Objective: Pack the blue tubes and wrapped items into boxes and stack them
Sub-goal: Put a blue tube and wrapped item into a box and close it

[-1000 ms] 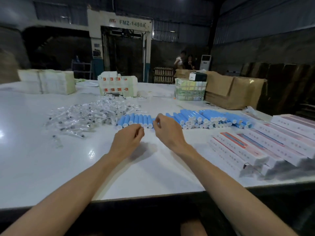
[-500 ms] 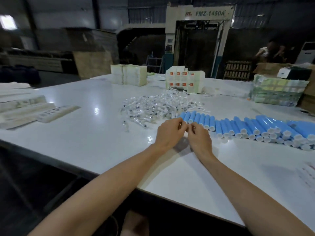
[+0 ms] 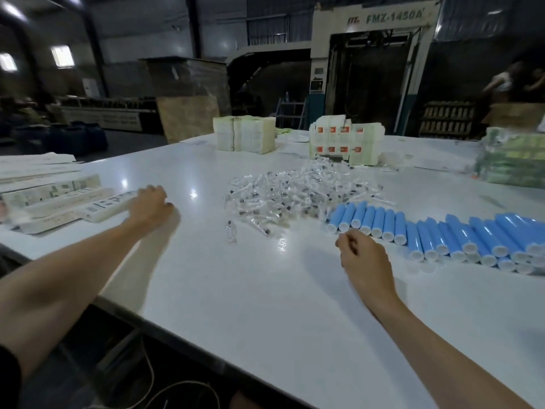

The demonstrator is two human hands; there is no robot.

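Left hand [image 3: 150, 203] curls over flat carton [image 3: 101, 207] end near bench [image 3: 265, 296] left edge; right hand [image 3: 358, 256] curled shut, seemingly empty, bare bench between; blue tubes [image 3: 436, 236] beside; machine [image 3: 395, 17] reads FMZ-1450A

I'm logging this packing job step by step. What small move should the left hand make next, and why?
Probably grip the nearest flat box and draw it toward the blue tubes: the left hand touches its end, and no box shows beside the tubes.
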